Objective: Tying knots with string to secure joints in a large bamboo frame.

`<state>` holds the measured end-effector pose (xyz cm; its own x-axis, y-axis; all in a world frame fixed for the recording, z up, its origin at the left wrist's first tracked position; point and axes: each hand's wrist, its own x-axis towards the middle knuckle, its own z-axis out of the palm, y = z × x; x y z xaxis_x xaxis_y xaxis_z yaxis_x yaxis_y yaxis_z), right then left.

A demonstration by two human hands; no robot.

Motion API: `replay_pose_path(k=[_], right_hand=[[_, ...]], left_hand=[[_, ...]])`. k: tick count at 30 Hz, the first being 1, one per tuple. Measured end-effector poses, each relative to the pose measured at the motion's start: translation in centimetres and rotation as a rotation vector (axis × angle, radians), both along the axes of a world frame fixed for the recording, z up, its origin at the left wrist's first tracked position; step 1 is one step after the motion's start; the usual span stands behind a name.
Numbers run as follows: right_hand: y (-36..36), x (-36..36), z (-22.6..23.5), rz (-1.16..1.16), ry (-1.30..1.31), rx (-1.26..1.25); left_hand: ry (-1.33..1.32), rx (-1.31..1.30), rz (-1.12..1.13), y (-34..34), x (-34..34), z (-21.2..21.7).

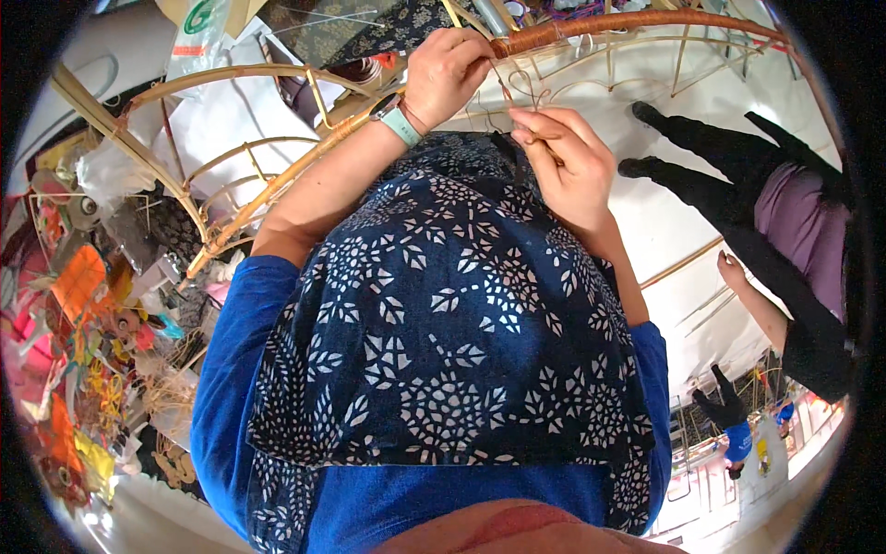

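A long curved bamboo frame (305, 171) runs across in front of me, with brown cord wrapping (591, 28) tightly around its right part. At the end of that wrapping, my left hand (449, 76) is closed around the frame pole, thumb and fingers pressed together. My right hand (570, 164) is a little lower and to the right, its fingertips pinching a thin brown cord (505, 90). The cord stretches taut up to the pole by my left fingers, and its slack curls in loops beside it. The pole under my left hand is partly hidden.
Thin bamboo ribs (249, 148) arch off the frame on the left. Colourful craft pieces and clear plastic bags (115, 180) pile up at the far left. A person in purple and black (801, 222) stands at the right. More people are farther off at the lower right.
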<state>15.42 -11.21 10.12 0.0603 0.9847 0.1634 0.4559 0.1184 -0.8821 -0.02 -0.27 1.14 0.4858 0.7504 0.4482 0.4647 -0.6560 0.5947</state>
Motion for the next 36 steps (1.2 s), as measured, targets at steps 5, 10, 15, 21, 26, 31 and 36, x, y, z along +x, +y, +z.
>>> replay_pose_path(k=[5, 10, 15, 21, 26, 31, 36], right_hand=[[-1.0, 1.0, -0.2, -0.051, 0.002, -0.009], [-1.1, 0.0, -2.9, 0.014, -0.003, -0.023], [0.0, -0.9, -6.7, -0.111, 0.231, -0.214], [3.0, -2.3, -10.5, -0.338, 1.007, -0.368], [3.9, -3.7, -11.5, -0.346, 0.913, -0.169], [4.2, -3.6, -11.4, -0.419, 0.516, -0.160], [4.8, -2.9, -10.7, -0.398, -0.218, 0.153]], left_hand=[[-0.094, -0.252, -0.031, 0.4, -0.3, -0.8], [-0.260, -0.542, 0.026, 1.1, -0.3, -1.3], [-0.176, -0.427, 0.071, 0.4, -0.1, 0.2], [-0.143, -0.378, -0.016, 0.2, 0.4, 1.2], [-0.078, -0.042, -0.080, -0.1, 1.5, 1.9], [-0.151, -0.219, 0.042, 0.1, 1.2, 2.4], [-0.154, -0.393, 0.080, 0.4, 0.8, 2.4]])
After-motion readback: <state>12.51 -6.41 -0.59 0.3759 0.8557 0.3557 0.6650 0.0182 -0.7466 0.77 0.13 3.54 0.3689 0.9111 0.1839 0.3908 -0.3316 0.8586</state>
